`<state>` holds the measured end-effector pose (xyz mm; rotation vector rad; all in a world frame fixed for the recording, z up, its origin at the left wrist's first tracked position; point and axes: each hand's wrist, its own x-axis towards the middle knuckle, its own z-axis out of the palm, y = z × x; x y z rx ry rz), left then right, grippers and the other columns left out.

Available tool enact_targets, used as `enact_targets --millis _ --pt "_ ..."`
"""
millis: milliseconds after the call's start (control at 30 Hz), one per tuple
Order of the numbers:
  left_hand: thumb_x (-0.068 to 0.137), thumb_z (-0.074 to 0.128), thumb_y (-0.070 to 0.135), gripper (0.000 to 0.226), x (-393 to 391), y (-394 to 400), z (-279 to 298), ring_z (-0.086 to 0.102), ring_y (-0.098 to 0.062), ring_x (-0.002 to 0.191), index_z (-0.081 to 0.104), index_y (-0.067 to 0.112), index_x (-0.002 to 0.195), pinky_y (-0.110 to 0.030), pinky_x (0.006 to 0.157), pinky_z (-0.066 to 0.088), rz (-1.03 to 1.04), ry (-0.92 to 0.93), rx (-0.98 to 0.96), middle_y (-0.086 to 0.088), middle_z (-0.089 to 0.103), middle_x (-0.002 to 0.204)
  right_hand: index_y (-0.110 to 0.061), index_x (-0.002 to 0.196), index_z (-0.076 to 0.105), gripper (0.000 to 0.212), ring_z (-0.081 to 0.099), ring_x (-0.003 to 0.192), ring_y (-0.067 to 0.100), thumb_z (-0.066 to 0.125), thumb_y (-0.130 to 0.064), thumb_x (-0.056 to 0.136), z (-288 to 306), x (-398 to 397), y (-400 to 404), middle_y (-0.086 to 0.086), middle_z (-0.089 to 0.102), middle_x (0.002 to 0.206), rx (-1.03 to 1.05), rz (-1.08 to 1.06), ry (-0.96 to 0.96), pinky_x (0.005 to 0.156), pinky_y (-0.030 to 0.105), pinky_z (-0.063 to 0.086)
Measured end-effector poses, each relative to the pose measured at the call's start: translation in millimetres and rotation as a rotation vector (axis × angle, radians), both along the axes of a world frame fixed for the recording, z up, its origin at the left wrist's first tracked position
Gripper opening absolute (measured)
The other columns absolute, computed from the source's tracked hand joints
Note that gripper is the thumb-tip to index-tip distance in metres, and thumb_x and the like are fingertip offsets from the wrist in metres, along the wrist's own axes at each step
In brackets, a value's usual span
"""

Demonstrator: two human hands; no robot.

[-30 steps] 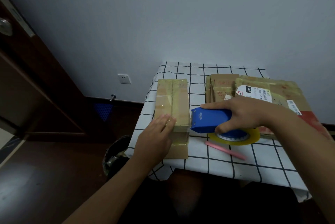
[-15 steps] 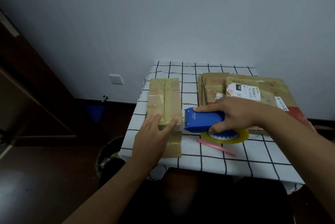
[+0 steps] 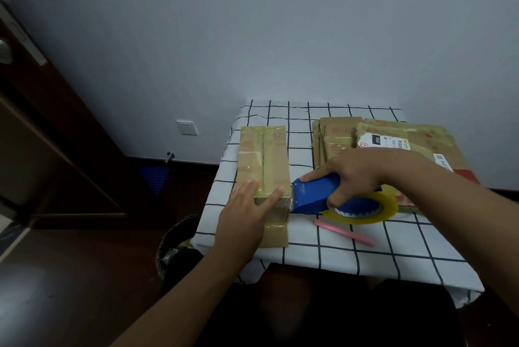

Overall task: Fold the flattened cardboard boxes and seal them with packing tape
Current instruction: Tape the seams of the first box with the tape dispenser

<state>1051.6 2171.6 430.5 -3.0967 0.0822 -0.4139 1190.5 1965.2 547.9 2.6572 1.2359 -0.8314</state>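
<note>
Hands: left hand point(image 3: 247, 212) flat on box point(image 3: 264, 167); right hand point(image 3: 356, 172) gripping tape dispenser point(image 3: 317, 195).
Change: dispenser nose now against box end.
Surface: checked tablecloth point(image 3: 365, 251), grey wall point(image 3: 280, 23).

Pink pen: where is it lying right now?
In the head view the pink pen lies on the checked tablecloth near the front edge, just in front of the yellow tape roll and right of the folded box.

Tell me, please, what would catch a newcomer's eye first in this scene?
Likely the blue tape dispenser, gripped by the right hand, its front at the near right corner of the folded cardboard box on the checked tablecloth. The left hand presses flat on that box's near end. Behind the dispenser lies a stack of flattened boxes.
</note>
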Motion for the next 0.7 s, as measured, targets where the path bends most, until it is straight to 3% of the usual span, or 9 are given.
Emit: enact_targets --millis 133,267,400,700 --pt "0.045 0.095 0.009 0.085 1 -2 0 0.067 -0.034 0.103 0.067 0.030 0.123 -0.041 0.077 0.057 0.015 -0.004 0.012 -0.018 0.068 0.114 -0.056 0.143 0.034 0.069 0.054 0.103 0.017 0.068 -0.048 0.084 11 3 12 -0.006 0.049 0.119 -0.033 -0.001 0.031 0.080 0.028 0.045" --pt "0.050 0.094 0.009 0.085 1 1 -4 0.066 -0.032 0.107 0.065 0.033 0.126 -0.039 0.079 0.057 0.019 -0.003 0.006 -0.016 0.067 0.116 -0.058 0.144 0.031 0.069 0.051 0.095 0.013 0.067 -0.048 0.086 10 -1 -2 -0.008 0.048 0.115 0.018 -0.011 0.024 0.072 0.023 0.040" --pt "0.047 0.095 0.011 0.085 2 -2 -2 0.067 -0.032 0.104 0.066 0.033 0.124 -0.039 0.077 0.057 0.020 -0.002 0.006 -0.017 0.067 0.115 -0.063 0.141 0.030 0.069 0.052 0.089 0.005 0.068 -0.048 0.085 6 -5 -27 -0.013 0.052 0.107 0.159 -0.082 0.068 0.079 0.023 0.044" --pt "0.049 0.094 0.006 0.083 1 0 2 0.067 -0.033 0.103 0.067 0.031 0.123 -0.039 0.076 0.058 -0.001 0.012 -0.023 -0.018 0.068 0.114 -0.069 0.137 0.028 0.069 0.053 0.092 0.006 0.069 -0.050 0.085 -1 -2 -38 -0.019 0.049 0.110 0.203 -0.114 0.104 0.076 0.020 0.041"
